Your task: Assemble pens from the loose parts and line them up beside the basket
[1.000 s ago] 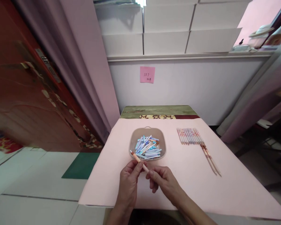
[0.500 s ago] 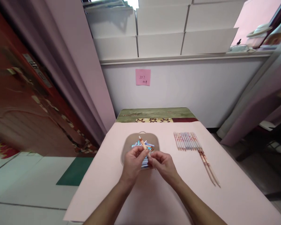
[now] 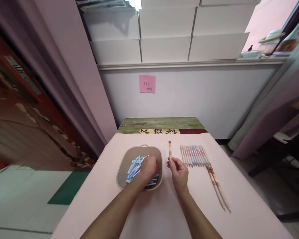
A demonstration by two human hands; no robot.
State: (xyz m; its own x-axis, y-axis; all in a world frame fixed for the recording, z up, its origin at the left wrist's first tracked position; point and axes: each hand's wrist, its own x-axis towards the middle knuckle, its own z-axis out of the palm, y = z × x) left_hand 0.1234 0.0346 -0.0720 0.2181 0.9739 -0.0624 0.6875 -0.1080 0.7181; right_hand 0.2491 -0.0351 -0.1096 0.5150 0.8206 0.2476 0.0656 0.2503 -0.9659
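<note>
My right hand (image 3: 179, 172) pinches a slim pen piece (image 3: 169, 149) with a cream and orange pattern and a brown end, held upright just right of the basket. My left hand (image 3: 149, 167) is down inside the grey-beige basket (image 3: 122, 164), its fingers curled among loose blue and white pen parts (image 3: 134, 170). Whatever it grips there is hidden under the hand. To the right lies a neat row of patterned pens (image 3: 195, 156), side by side. Two long cream pens (image 3: 218, 189) with brown ends lie slanted below that row.
The table has a pale pink cover (image 3: 102, 196) and a green wooden-patterned far edge (image 3: 159, 122). A pink note (image 3: 147, 84) is stuck on the wall behind. A purple curtain (image 3: 74, 76) and a red door (image 3: 22, 109) stand to the left.
My hands were together over the basket, holding a cream and brown pen piece. They have parted: my left went down into the basket, my right moved right with a pen piece upright.
</note>
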